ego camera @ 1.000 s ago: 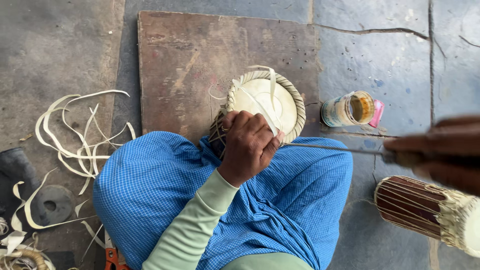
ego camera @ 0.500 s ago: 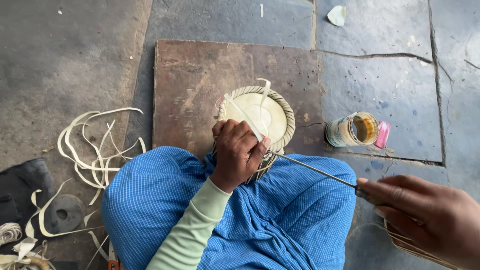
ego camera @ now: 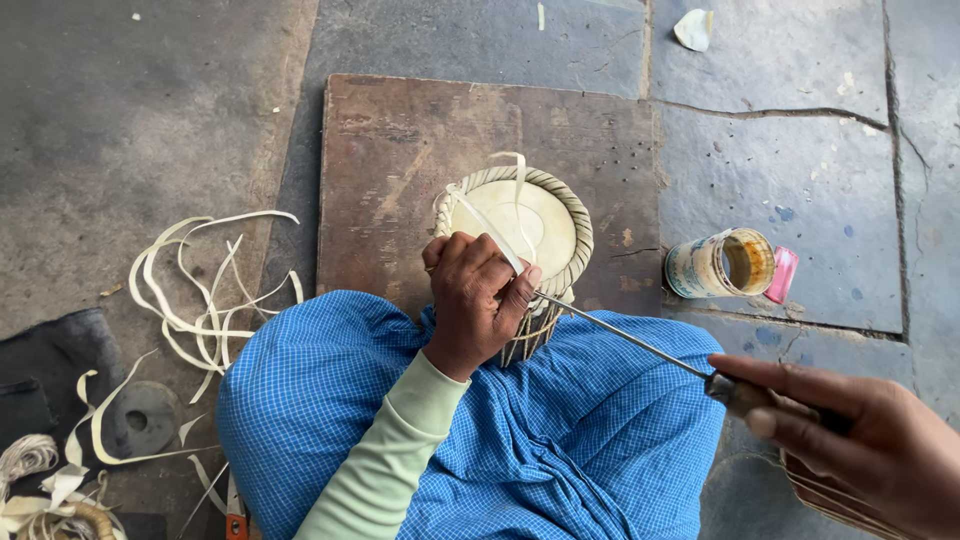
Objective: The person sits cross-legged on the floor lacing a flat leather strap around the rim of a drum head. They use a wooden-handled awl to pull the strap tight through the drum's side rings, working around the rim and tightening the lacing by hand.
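Small drum sits in the lap on blue cloth, skin facing up, over a wooden board. Left hand is curled tight on the near rim, pinching a pale strip against the lacing. Right hand is closed around the handle of a thin metal rod. Rod's long axis runs from lower right up-left, tip at the rim just beside the left fingers. Left hand is nearer the drum.

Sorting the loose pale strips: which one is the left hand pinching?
The strip lying across the small drum's pale top, pinched by the left hand. The other strips lie loose on the floor, untouched.
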